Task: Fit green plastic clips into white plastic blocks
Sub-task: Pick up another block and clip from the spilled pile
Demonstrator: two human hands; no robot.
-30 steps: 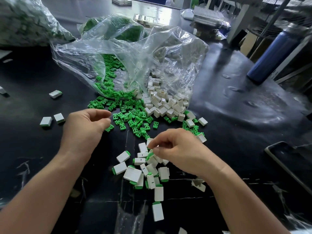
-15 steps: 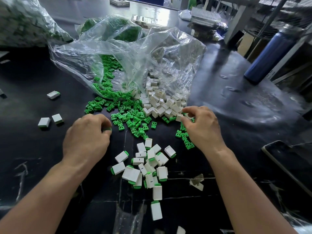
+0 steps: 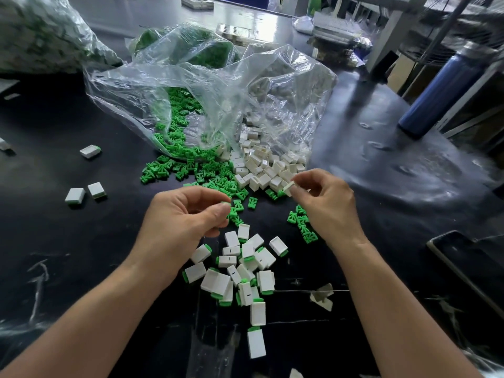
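The right hand (image 3: 327,211) is raised just above the tabletop (image 3: 68,255) and pinches one white block (image 3: 288,187) between thumb and fingertips, at the near edge of the heap of loose white blocks (image 3: 261,170). The left hand (image 3: 177,219) hovers beside it, the two hands apart, its fingers curled with the thumb pressed towards the forefinger (whether a clip sits in that pinch I cannot tell; only a hint of green shows at the fingertips).

Loose green clips (image 3: 207,175) are strewn to the left of the white heap and reach between the hands, and a few more lie under the right wrist. Both heaps spill from the mouth of a crumpled clear plastic bag (image 3: 218,85).

Nearer the person, between the forearms, lies a cluster of fitted blocks (image 3: 240,268), each white with green showing at one end. Three more fitted pieces (image 3: 75,195) lie well apart on the left. A blue bottle (image 3: 441,88) stands at the far right.
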